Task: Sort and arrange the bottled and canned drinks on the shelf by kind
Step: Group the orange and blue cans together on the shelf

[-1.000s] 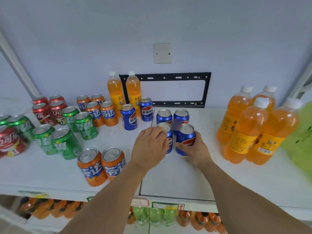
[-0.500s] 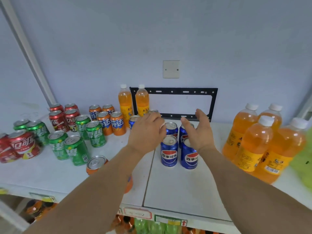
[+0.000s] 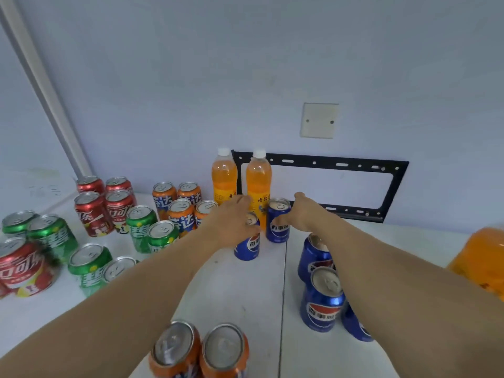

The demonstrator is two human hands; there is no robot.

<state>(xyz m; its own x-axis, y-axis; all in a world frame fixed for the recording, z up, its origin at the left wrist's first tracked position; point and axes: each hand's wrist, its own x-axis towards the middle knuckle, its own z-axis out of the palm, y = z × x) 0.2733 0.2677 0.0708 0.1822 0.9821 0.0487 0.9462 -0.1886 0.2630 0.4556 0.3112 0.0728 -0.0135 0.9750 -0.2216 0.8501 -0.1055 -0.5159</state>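
Head view, one entry; places given from the black wall bracket point(image 3: 392, 192).

- Left hand point(image 3: 231, 225): stretched out in front of the bracket's left end, fingers curled over the top and side of a blue Pepsi can point(image 3: 248, 245), which stands upright on the white shelf point(image 3: 245, 290).
- Right hand point(image 3: 302, 216): below the bracket's lower rail, thumb and fingers closing round the right side of a second blue Pepsi can point(image 3: 277, 222); how firm the grip is cannot be told.
- Two orange soda bottles point(image 3: 241, 184): white caps, upright against the wall at the bracket's left edge, just behind both held cans.
- Three more blue Pepsi cans point(image 3: 321, 296): below and nearer than the bracket, partly under the right forearm.
- Orange Fanta cans point(image 3: 180, 208): a cluster left of the bracket; two more point(image 3: 199, 350) at the near edge of the shelf.
- Green Sprite cans point(image 3: 148, 230): farther left.
- Red Coca-Cola cans point(image 3: 105, 205): farthest left, at the back.
- Large orange bottle point(image 3: 480, 263): right of the bracket, blurred.
- Wall plate point(image 3: 319, 120): above the bracket.
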